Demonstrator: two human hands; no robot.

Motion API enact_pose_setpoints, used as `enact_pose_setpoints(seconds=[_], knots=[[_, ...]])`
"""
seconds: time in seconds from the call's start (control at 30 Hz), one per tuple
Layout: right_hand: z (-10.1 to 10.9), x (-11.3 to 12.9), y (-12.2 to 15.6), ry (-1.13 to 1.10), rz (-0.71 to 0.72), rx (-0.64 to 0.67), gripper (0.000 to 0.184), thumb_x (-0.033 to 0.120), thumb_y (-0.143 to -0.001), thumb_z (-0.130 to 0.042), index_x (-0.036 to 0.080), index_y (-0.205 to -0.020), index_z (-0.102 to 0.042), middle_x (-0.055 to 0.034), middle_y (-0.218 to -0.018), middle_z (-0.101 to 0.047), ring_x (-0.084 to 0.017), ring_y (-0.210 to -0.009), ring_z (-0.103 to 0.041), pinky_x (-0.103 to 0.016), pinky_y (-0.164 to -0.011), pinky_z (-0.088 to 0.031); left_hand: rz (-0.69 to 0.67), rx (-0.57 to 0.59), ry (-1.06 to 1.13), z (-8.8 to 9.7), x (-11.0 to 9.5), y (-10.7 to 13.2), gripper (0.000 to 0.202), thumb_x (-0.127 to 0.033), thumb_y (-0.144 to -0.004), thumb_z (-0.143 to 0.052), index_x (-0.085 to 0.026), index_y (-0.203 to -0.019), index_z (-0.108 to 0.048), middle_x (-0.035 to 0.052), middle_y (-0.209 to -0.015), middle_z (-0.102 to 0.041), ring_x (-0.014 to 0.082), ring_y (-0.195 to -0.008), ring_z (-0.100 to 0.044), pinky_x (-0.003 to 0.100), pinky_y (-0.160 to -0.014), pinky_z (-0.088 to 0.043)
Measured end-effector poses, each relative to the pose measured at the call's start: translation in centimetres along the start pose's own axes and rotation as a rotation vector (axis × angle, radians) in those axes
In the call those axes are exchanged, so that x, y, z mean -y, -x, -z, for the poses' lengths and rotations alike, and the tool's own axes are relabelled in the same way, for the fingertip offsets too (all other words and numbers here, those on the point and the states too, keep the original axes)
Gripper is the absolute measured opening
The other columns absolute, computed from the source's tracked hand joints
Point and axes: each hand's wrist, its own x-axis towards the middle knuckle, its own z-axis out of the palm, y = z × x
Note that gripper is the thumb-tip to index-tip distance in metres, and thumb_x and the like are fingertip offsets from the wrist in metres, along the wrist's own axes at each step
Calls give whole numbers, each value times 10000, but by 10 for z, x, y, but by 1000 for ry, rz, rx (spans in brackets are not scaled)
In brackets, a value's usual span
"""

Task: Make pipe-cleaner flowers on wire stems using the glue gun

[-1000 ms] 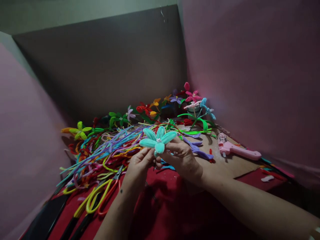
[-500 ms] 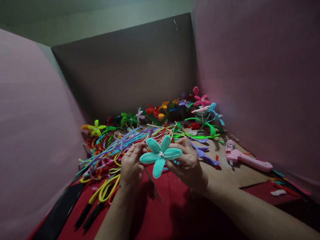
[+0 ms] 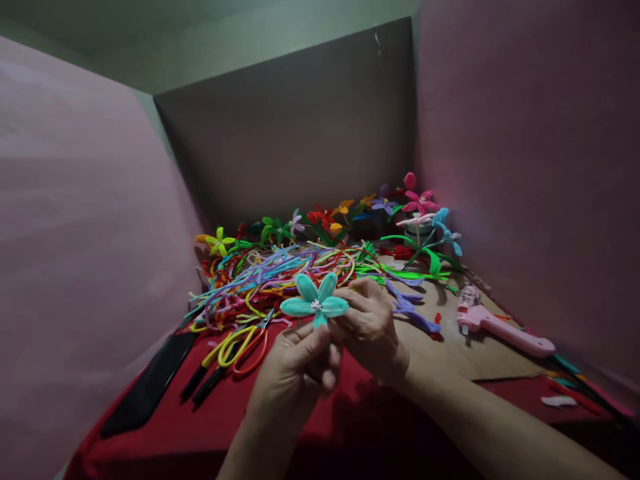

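Toward the table's near edge (image 3: 200, 420), the teal flower (image 3: 316, 305) is up between your hands, facing you. Your left hand (image 3: 295, 367) grips it from below, thumb at the lowest petal; your right hand (image 3: 373, 327) pinches its right side. Its stem is hidden, so I can't tell its axis.

The single head-worn camera looks forward and down from behind the left hand (image 3: 295, 363) and right hand (image 3: 370, 330), both close to it, across the tabletop (image 3: 210, 417) towards the grey back panel (image 3: 295, 133).
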Motion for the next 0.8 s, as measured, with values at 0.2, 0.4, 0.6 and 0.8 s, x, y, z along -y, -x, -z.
enact_pose_setpoints(seconds=[0.2, 0.4, 0.6, 0.8], knots=[[2, 3, 2, -119, -2, 8, 324, 274, -917, -359, 182, -729, -607, -56, -795, -671, -181, -714, -459, -364, -706, -362, -27, 93, 16, -10, 14, 3, 271, -368, -741, -633, -98, -745, -660, 27, -456, -608, 51, -235, -424, 133, -258, -316], [0, 4, 3, -94, -31, 35, 141, 205, -837, -506, 191, -759, -623, -37, -774, -664, -172, -721, -455, -333, -701, -373, -49, -59, -137, -6, 6, 15, 375, -426, -737, -620, -114, -536, -562, -26, -324, -455, 38, -239, -354, 130, -271, -260], [-2, 5, 3, -127, 0, 30, 83, 160, -804, -546, 190, -795, -623, -26, -810, -678, -163, -721, -479, -339, -710, -387, -196, -193, -372, 4, -4, 25, 372, -479, -704, -629, -121, -609, -601, -5, -468, -535, 60, -326, -406, 172, -317, -278], [-2, 7, 1, -96, 17, 45, 98, 157, -809, -538, 195, -780, -624, -26, -808, -684, -158, -723, -501, -333, -698, -385, -914, -623, -718, 4, -13, 41, 32, -196, -682, -693, -197, -713, -686, -3, -661, -583, 130, -630, -510, 210, -592, -412]])
